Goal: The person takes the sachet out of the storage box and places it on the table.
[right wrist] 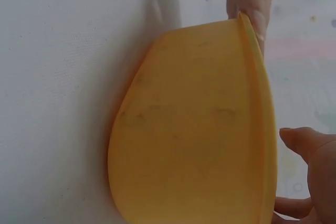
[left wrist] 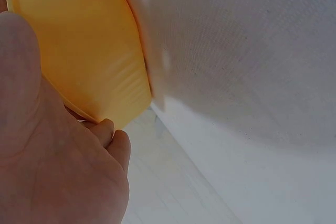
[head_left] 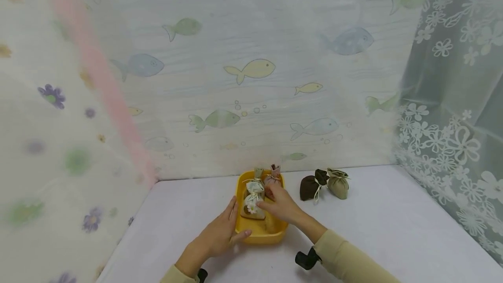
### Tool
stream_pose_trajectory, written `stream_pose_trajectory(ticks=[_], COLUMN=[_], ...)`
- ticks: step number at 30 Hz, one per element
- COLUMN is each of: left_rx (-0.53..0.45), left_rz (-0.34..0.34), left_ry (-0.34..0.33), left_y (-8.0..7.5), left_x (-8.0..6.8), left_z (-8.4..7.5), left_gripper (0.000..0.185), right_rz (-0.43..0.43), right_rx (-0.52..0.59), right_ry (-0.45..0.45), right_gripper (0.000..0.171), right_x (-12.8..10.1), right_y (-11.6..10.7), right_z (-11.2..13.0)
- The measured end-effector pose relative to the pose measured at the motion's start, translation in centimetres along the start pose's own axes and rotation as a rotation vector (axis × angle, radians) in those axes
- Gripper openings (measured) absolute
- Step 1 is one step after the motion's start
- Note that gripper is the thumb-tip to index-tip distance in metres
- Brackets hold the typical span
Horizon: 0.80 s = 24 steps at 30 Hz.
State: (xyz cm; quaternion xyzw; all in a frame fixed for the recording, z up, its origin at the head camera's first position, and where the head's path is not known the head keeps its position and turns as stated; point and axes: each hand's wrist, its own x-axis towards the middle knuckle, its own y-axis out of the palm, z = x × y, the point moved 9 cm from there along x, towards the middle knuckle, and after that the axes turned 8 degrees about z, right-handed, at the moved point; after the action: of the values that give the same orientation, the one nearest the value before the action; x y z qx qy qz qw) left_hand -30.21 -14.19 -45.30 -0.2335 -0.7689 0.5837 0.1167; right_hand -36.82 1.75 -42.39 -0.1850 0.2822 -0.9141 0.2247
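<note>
A yellow tub point(head_left: 261, 232) sits on a white-covered table point(head_left: 377, 222), toward its far edge. The left hand point(head_left: 218, 232) lies against the tub's left side, its fingers fairly straight along the wall and rim and its thumb spread across the near left corner. The right hand point(head_left: 284, 206) reaches in over the right rim, its thumb apart from the other fingers; their tips are partly hidden, so I cannot tell whether they grasp anything. They are nearest to a pinkish drawstring bag point(head_left: 271, 181) at the tub's far right. Left of it, at the far end, stands an olive-beige bag point(head_left: 258, 172), and nearer, a pale bag point(head_left: 254, 189) tied with cord and bearing a white flower point(head_left: 252, 208). Outside the tub, to the right, a dark brown bag point(head_left: 309, 188) sits just beside an olive-green bag point(head_left: 338, 184) with a light tie. Dark smudges mark the tub's outer wall in the right wrist view, too faint to tell whether they are lettering. The far curtain point(head_left: 275, 34) is printed with fish and bubbles, the left curtain point(head_left: 43, 143) with flowers; a black device point(head_left: 306, 259) is at the right sleeve point(head_left: 349, 254)
</note>
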Motion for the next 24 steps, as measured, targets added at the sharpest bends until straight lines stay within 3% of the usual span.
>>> stream_pose_trajectory(ticks=[13, 24], left_rx=[0.002, -0.008], left_rz=[0.01, 0.004], left_ry=[-0.01, -0.022], left_y=[-0.3, -0.2], left_x=[-0.3, -0.1], left_z=[-0.4, -0.1], left_gripper=[0.092, 0.094], right_rz=[0.021, 0.051], right_rx=[-0.062, -0.034], right_ry=[0.045, 0.09], right_gripper=[0.041, 0.049], right_x=[1.2, 1.5], right_y=[0.8, 1.3], right_z=[0.3, 0.1])
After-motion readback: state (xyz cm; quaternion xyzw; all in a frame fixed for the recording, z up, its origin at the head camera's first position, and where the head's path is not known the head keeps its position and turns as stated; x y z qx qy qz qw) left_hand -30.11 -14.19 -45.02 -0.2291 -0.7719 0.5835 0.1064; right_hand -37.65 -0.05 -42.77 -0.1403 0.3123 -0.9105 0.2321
